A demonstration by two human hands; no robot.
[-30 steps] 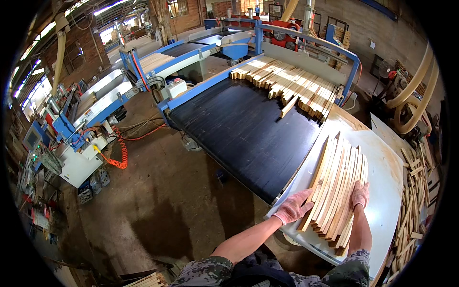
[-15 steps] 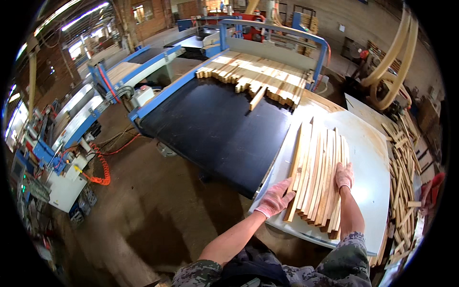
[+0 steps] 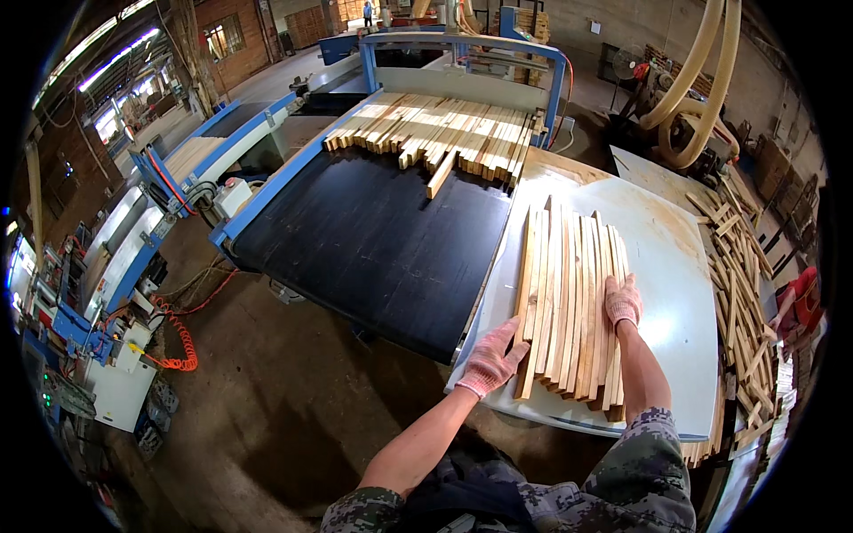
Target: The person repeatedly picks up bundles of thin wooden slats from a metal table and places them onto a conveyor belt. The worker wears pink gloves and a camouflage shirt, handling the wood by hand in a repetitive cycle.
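A row of long wooden strips (image 3: pixel 569 311) lies side by side on a pale, smooth tabletop (image 3: pixel 671 355), with their ends uneven. My left hand (image 3: pixel 493 360), in a pink knitted glove, rests against the row's left side near its close end. Its fingers are stretched out and the thumb stands apart, beside the outermost strip. Across the row my right hand (image 3: pixel 624 302), gloved the same way, lies along the right side with its fingers spread. The undersides of both hands are hidden.
A black conveyor belt (image 3: pixel 382 244) adjoins the tabletop on the left. More wooden strips (image 3: pixel 444 129) lie at its far end before a blue frame (image 3: pixel 462 40); one juts out. Loose sticks (image 3: pixel 742 311) are piled at the right, near a person in red (image 3: pixel 797 306). Thick hoses (image 3: pixel 702 80) hang behind.
The whole view has shifted, so the scene sits further left. Both hands stay at the sides of the strips, and the right fingers look slightly more spread.
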